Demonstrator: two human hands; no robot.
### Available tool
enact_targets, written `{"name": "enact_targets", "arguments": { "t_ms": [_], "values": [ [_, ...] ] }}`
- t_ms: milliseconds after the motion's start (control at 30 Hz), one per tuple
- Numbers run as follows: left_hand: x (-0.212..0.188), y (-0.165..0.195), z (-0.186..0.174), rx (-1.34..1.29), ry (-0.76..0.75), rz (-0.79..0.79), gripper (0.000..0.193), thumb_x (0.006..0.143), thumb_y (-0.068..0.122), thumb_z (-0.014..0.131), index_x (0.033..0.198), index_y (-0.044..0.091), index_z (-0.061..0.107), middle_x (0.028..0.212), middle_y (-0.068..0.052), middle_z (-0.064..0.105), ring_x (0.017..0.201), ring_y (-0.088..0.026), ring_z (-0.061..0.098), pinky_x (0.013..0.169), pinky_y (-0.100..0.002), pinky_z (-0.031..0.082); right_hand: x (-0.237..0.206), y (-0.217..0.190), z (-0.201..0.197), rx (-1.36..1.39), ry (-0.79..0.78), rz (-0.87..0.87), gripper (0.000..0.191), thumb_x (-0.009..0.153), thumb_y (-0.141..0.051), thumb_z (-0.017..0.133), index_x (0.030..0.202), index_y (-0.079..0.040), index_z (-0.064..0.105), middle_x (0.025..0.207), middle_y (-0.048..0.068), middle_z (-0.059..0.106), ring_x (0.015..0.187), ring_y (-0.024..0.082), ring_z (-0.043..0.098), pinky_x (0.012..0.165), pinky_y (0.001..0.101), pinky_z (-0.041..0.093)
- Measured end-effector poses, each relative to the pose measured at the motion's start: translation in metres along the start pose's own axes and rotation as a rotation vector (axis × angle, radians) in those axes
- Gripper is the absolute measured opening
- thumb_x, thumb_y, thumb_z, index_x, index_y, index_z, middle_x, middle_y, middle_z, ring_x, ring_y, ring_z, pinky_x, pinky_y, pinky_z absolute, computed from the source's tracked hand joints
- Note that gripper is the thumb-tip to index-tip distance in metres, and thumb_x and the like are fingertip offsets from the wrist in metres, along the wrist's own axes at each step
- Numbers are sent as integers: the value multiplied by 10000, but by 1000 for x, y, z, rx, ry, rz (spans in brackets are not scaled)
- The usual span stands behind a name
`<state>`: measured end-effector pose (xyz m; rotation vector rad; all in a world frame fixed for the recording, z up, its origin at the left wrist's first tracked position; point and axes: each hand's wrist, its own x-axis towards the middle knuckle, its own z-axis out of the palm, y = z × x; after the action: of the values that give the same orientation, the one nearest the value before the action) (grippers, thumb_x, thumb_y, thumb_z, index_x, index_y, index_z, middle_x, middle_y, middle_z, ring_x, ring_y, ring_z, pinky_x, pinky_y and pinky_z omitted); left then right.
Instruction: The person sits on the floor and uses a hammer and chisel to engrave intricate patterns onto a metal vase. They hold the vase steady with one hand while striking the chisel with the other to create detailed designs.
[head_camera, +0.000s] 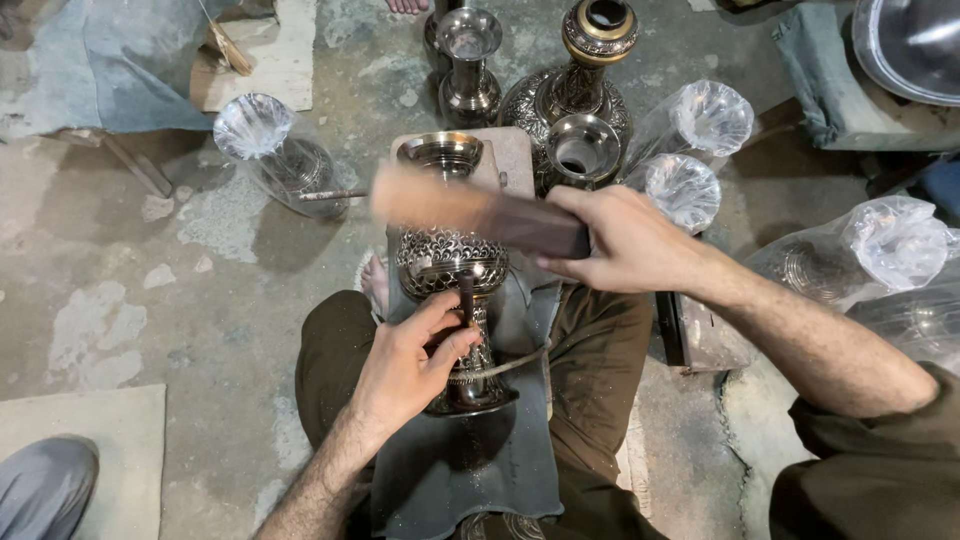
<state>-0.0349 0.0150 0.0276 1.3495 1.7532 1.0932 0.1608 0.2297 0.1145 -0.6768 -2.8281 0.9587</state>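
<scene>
An engraved metal vase (447, 255) lies across a grey cloth (470, 470) on my lap, its mouth resting on a wooden block (515, 155). My left hand (405, 365) pinches a thin dark chisel (466, 297) against the vase's narrow stem. My right hand (625, 240) grips a wooden mallet-like stick (480, 212), blurred with motion, held above the vase body.
Several finished metal vases (470, 70) stand on the concrete floor ahead, some wrapped in clear plastic (275, 150) at left and right (690, 150). My bare foot (376, 283) shows beside the vase. Another person's grey knee (45, 485) sits at bottom left.
</scene>
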Motion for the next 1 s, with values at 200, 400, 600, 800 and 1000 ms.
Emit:
{"name": "enact_targets", "arguments": {
  "t_ms": [200, 400, 600, 800, 1000],
  "values": [
    [2, 0, -2, 0, -18, 39, 494, 908, 232, 753, 1325, 10, 609, 1077, -174, 793, 1010, -220, 804, 659, -310, 667, -2, -1, -3, 33, 19, -50, 349, 822, -234, 796, 1104, -89, 651, 815, 51, 754, 708, 182, 738, 623, 371, 563],
    [4, -2, 0, -98, -10, 149, 456, 925, 217, 736, 1303, -10, 617, 1134, -166, 774, 1022, -201, 793, 651, -274, 683, -4, 0, 0, 14, 56, -90, 360, 816, -217, 806, 1110, -90, 641, 846, 68, 757, 765, 212, 744, 661, 390, 568],
    [5, 0, -4, -11, -59, -19, 493, 877, 231, 759, 1313, 35, 638, 1046, -136, 813, 849, -177, 822, 520, -292, 605, -3, 2, 5, 95, 70, -103, 425, 829, -205, 816, 1186, -78, 623, 945, 92, 767, 844, 245, 730, 709, 406, 566],
    [8, 5, -5, -13, -73, 42, 476, 886, 219, 768, 1307, 42, 634, 1034, -144, 804, 848, -154, 812, 500, -279, 607, -7, 12, 13, 86, 91, -115, 374, 859, -253, 796, 1151, -85, 633, 912, 88, 772, 811, 218, 752, 703, 374, 574],
    [1, 7, -12, -150, 24, 86, 346, 926, 161, 743, 1244, 50, 667, 1028, -99, 839, 926, -135, 811, 711, -273, 648, -12, 30, 19, -7, 61, 56, 438, 809, -298, 810, 1153, -79, 649, 835, 101, 777, 739, 195, 753, 674, 356, 553]
  ]
}}
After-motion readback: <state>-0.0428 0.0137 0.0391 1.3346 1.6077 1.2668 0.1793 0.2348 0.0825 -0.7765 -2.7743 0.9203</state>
